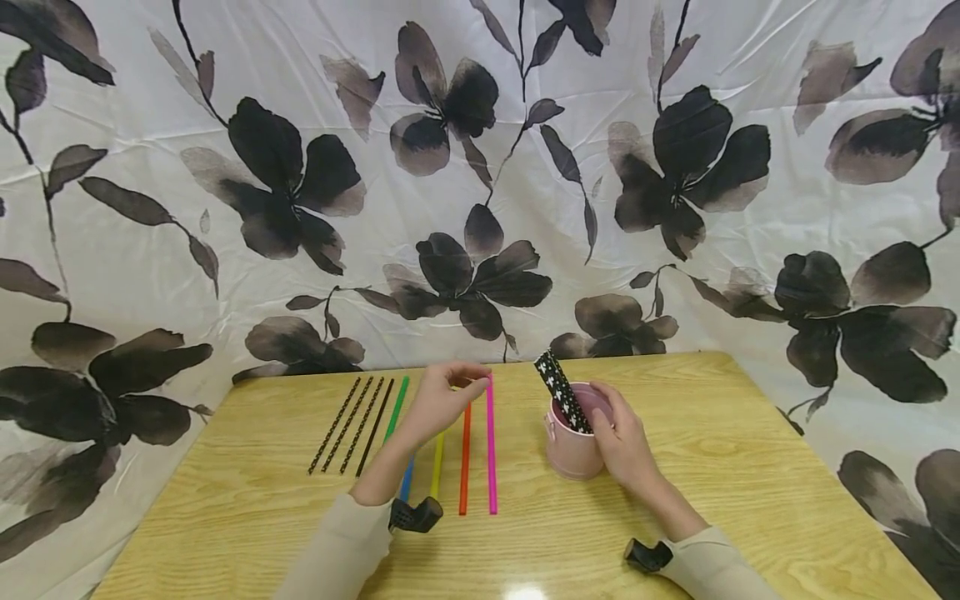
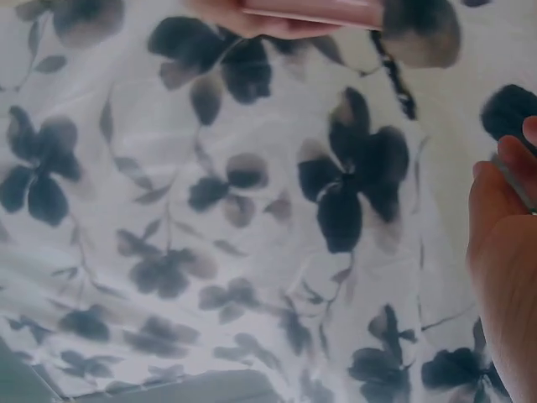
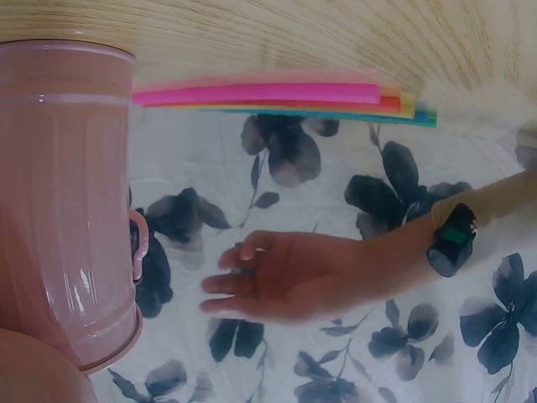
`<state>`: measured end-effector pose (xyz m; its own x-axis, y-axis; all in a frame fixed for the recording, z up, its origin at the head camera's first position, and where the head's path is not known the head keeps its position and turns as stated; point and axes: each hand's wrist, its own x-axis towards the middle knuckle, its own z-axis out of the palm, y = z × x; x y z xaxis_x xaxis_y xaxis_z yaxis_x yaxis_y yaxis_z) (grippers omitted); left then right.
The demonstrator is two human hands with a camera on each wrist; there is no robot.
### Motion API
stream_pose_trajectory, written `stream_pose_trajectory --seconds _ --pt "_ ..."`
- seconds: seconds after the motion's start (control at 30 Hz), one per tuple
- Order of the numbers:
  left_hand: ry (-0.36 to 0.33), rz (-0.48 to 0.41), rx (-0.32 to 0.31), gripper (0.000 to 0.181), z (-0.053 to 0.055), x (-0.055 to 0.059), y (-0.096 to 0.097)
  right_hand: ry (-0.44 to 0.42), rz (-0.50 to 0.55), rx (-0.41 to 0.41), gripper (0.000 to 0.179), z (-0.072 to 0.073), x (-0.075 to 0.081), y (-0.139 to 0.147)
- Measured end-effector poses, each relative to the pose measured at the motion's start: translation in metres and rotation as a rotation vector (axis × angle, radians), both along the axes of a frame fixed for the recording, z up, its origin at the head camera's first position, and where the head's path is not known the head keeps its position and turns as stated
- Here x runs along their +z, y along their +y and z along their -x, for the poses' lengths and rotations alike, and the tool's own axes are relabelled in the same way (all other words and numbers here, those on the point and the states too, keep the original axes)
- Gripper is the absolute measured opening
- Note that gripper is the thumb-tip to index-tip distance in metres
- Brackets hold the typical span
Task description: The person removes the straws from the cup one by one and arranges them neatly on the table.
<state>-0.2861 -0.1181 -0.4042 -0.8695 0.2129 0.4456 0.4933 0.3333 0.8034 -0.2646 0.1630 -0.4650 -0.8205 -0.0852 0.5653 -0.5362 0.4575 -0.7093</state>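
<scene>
My right hand [image 1: 626, 442] grips the side and rim of a small pink metal bucket [image 1: 573, 458] on the table. Out of the bucket leans a black bundle with white marks [image 1: 558, 387], tilted left; it looks like patterned straws. In the head view my left hand [image 1: 446, 404] overlaps the far end of a pink straw [image 1: 492, 467]. Its fingers are loosely bent, with nothing held between them in the right wrist view. Beside the pink straw lie a red straw [image 1: 464, 467], a yellow straw [image 1: 437, 467], a blue straw [image 1: 407, 483] and a green straw [image 1: 397, 408], partly behind my left arm.
Several thin dark straws [image 1: 348, 429] lie in a slanted row at the left of the wooden table [image 1: 247, 500]. White cloth with dark flowers [image 1: 450, 192] hangs behind the table's far edge. Black devices [image 1: 416, 514] are strapped at both wrists.
</scene>
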Motion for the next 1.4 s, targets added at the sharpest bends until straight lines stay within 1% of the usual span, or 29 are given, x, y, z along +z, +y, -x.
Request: stream_pose_trajectory --seconds 0.1,0.2,0.27,0.33,0.37,0.5,0.6,0.73,0.9,0.97,1.0,1.17,1.27,1.4 --pt "-0.025 -0.018 -0.027 0.015 -0.004 -0.001 0.018 0.004 0.007 0.002 0.037 0.001 0.001 -0.001" --pt "-0.06 -0.047 -0.052 0.019 -0.014 0.006 0.036 0.005 0.001 0.005 0.037 0.002 0.0 0.0" --pt "-0.068 -0.073 -0.064 0.021 -0.021 0.011 0.047 0.011 0.0 0.003 0.036 0.002 -0.001 0.001" --pt "-0.087 -0.103 -0.053 0.022 -0.028 0.015 0.058 0.014 -0.003 0.002 0.037 0.003 -0.001 0.002" --pt "-0.087 -0.116 -0.043 0.022 -0.028 0.014 0.062 0.014 -0.005 0.003 0.037 0.003 -0.001 0.002" --pt "-0.092 -0.219 -0.023 0.024 -0.025 0.007 0.075 0.024 -0.009 0.003 0.036 0.004 0.0 0.002" --pt "-0.082 -0.267 -0.002 0.025 -0.023 0.002 0.083 0.039 -0.012 0.008 0.036 0.006 0.002 0.001" --pt "-0.079 -0.305 0.064 0.025 -0.023 -0.004 0.092 0.024 -0.018 0.01 0.036 0.004 0.002 0.001" --pt "-0.109 -0.364 0.147 0.022 -0.009 -0.024 0.098 0.011 -0.028 0.009 0.037 0.002 0.0 0.001" --pt "-0.134 -0.375 0.165 0.02 -0.002 -0.032 0.099 0.013 -0.031 0.01 0.037 0.002 0.0 0.001" --pt "-0.145 -0.38 0.173 0.02 0.0 -0.034 0.1 0.016 -0.032 0.01 0.037 0.002 -0.001 0.001" --pt "-0.202 -0.403 0.192 0.019 0.005 -0.037 0.105 0.014 -0.032 0.005 0.037 0.0 -0.002 0.0" --pt "-0.211 -0.406 0.202 0.018 0.006 -0.036 0.108 0.018 -0.033 0.0 0.037 0.0 -0.002 0.0" --pt "-0.207 -0.4 0.211 0.018 0.004 -0.035 0.11 0.022 -0.033 -0.005 0.037 -0.001 -0.002 -0.001"
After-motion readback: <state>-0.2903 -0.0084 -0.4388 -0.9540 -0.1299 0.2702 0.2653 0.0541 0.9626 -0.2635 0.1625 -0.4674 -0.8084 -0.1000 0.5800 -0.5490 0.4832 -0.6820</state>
